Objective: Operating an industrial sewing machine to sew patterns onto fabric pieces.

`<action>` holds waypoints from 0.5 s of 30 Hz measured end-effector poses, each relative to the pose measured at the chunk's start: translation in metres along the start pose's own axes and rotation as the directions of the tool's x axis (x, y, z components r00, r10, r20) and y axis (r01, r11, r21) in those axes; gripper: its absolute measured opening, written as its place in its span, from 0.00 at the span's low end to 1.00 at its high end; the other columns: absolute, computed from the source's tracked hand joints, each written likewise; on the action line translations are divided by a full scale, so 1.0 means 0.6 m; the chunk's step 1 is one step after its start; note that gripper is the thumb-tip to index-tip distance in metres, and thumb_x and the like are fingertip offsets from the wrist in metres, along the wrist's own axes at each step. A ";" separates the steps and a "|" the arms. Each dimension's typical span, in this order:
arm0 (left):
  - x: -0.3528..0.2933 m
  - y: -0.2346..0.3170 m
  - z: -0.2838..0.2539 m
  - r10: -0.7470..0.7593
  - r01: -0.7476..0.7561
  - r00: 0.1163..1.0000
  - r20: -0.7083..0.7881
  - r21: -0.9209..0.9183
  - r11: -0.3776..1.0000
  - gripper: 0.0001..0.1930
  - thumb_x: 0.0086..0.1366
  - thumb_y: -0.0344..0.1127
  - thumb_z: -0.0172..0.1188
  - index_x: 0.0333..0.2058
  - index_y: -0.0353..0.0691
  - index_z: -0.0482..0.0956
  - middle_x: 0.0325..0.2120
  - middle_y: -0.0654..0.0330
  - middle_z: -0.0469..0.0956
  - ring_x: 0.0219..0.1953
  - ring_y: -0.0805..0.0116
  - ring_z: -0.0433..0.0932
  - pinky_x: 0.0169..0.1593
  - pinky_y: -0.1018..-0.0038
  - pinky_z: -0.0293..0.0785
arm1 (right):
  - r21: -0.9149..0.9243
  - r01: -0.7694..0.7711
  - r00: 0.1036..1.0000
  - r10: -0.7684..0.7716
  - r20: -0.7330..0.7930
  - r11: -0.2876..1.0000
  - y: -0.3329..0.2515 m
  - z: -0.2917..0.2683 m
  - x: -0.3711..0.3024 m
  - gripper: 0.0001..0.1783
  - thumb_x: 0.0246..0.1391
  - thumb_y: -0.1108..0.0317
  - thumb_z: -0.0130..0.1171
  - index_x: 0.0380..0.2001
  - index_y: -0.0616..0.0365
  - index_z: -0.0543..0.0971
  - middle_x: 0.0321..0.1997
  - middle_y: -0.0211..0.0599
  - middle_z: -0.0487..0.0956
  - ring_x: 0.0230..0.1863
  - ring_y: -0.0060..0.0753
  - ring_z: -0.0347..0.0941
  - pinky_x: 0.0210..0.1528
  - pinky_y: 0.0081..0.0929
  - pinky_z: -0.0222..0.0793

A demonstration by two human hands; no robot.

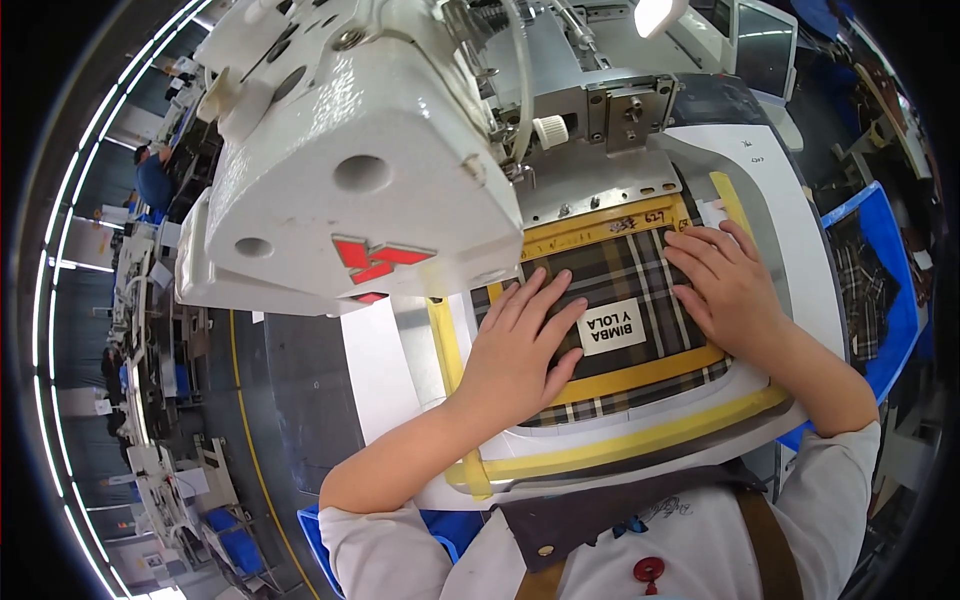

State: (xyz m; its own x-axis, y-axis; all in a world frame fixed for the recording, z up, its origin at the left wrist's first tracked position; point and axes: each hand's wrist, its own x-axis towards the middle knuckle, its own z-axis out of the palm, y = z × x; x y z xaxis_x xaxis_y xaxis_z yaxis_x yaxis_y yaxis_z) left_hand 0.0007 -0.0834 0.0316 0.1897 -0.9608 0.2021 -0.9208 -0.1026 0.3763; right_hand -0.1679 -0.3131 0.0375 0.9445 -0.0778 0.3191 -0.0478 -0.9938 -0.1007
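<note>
Dark plaid fabric (650,285) with white and tan stripes lies flat inside a yellow frame (630,377). A white label (611,327) with black lettering sits on the fabric between my hands, upside down from my side. My left hand (515,345) rests palm down at the left of the fabric, fingers spread and thumb near the frame's front bar. On the right side, my right hand (728,290) lies with bent, parted fingers on the fabric and frame edge. Neither hand grips anything. A metal clamp plate (605,190) meets the frame's far bar.
A large white sewing machine head (350,180) overhangs the far left of the work. Yellow tape (640,440) borders the white work plate (800,250). At the right, a blue bin (900,300) holds more plaid fabric. Another person (153,180) sits far left.
</note>
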 end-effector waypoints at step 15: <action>0.005 -0.004 0.010 -0.009 0.008 1.000 -0.013 -0.052 0.999 0.23 0.56 0.34 0.62 0.52 0.44 0.73 0.60 0.53 0.66 0.64 0.49 0.63 0.64 0.53 0.59 | 0.023 0.042 0.998 -0.041 -0.044 0.999 0.010 0.015 -0.004 0.20 0.49 0.67 0.63 0.46 0.61 0.77 0.54 0.37 0.76 0.56 0.39 0.68 0.63 0.42 0.58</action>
State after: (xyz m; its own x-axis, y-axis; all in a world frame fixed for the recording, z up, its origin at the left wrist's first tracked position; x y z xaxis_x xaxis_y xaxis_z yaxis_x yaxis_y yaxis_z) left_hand 0.0016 -0.0873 0.0255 0.2022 -0.9565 0.2103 -0.9003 -0.0970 0.4242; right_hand -0.1677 -0.3181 0.0278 0.9305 -0.0401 0.3642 -0.0004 -0.9941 -0.1083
